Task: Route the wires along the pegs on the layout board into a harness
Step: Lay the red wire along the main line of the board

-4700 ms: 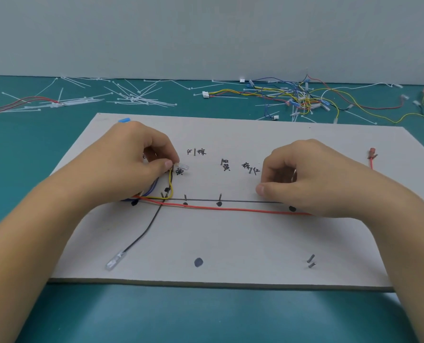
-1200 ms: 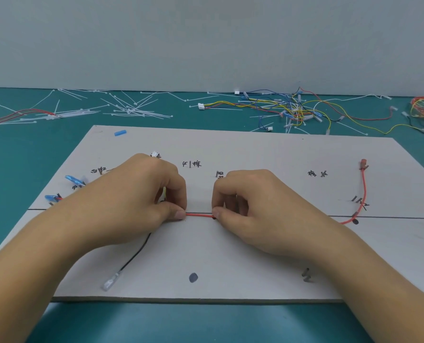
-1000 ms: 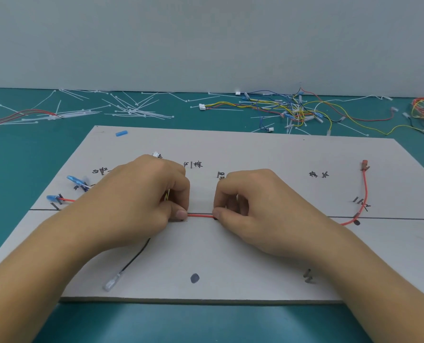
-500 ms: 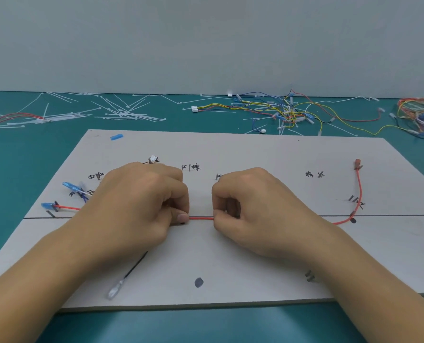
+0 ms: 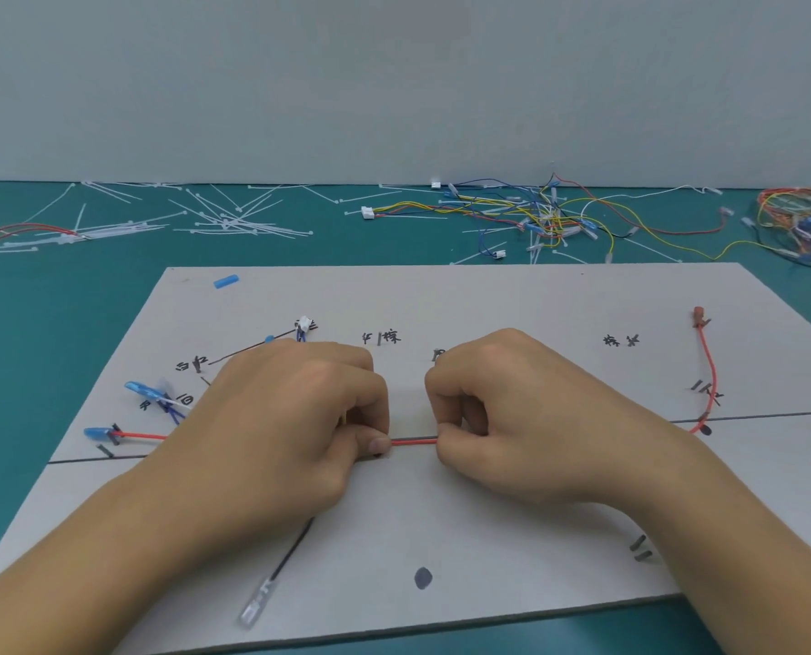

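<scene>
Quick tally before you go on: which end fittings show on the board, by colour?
Blue caps: 2
Red cap: 1
Clear cap: 1
White plug: 1
Loose blue sleeve: 1
Total: 6
Not counted: a blue speck beside the left hand, which pinches the red wire; too hidden to tell.
</scene>
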